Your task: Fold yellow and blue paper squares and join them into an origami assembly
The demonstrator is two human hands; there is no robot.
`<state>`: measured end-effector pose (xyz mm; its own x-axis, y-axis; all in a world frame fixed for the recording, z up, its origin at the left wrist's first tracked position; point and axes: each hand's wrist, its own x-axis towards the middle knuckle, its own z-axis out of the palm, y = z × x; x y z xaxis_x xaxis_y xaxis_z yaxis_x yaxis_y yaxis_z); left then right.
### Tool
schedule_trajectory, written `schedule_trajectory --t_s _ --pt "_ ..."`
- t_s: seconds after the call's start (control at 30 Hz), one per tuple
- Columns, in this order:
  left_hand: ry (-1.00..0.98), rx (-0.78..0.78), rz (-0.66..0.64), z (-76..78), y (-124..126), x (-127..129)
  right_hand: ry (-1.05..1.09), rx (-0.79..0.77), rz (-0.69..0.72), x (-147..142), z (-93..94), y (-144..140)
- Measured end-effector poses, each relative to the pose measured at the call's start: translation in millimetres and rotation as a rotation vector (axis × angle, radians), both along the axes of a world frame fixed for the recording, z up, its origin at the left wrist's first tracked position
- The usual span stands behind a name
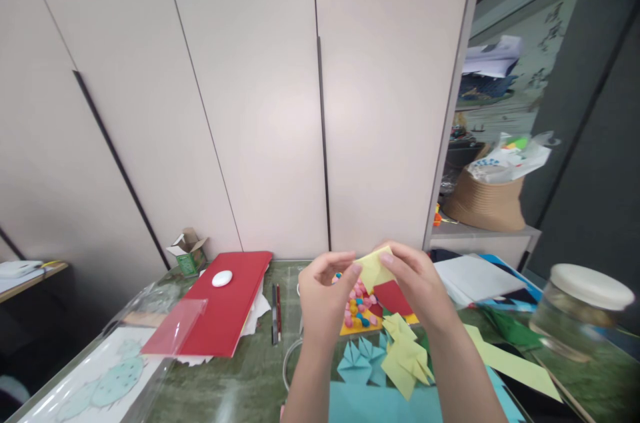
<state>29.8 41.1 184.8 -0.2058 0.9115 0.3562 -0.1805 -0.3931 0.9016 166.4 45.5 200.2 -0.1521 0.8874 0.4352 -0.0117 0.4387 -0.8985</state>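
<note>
Both forearms rise from the near edge to meet above the counter [240, 376], where left hand [323, 296] and right hand [417, 286] pinch a yellow paper piece [374, 268] between their fingers, directly above the bead pile [359, 310].

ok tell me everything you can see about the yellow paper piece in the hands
The yellow paper piece is small, pale yellow, and looks like thin craft paper already folded into an angular, pointed shape. It is held up in the air above the green table, in front of the pale cabinet doors. The left hand pinches its left edge with a fingertip and thumb, and the right hand grips its right side. Its lower part is hidden behind the fingers.
</note>
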Motion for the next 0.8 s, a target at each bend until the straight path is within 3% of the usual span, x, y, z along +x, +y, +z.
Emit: schedule_trajectory --t_s 0.2,0.43,0.67,0.8 --pt "0.035 0.080 0.008 2.4 -3.8 -0.6 -0.007 0.146 0.028 4.4 -1.0 -0.3" --pt "0.102 0.197 -0.031 4.3 -8.6 -1.5 0.013 0.209 0.000 1.7 -2.3 -2.4" --pt "0.145 0.059 0.003 5.4 -6.0 -2.1 -0.049 0.036 -0.090 -3.1 -1.4 -2.7" --pt "0.018 -0.041 -0.074 -0.1 3.0 -3.6 -0.084 -0.052 -0.006 0.2 -3.9 3.3"
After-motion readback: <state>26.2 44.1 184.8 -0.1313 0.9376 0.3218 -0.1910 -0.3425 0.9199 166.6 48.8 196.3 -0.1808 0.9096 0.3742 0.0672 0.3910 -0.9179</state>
